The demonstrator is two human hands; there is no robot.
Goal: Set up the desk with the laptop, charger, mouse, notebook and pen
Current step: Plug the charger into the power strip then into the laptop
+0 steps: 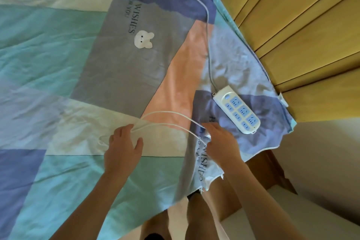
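Charger cable (167, 115), thin and white, lying looped across patchwork bedsheet (58, 54) just left of white-and-blue power strip (236, 110). Left hand (122, 148) pinching one end of the loop in a narrow grip; right hand (220, 142) closing on the other end beside the strip, grip state unclear.

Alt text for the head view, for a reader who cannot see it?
Two bare hands, the left hand and right hand, handle a thin white cable looped on a patchwork bedspread. A white and blue power strip, nothing plugged in, lies just beyond the right hand near a yellow padded headboard.
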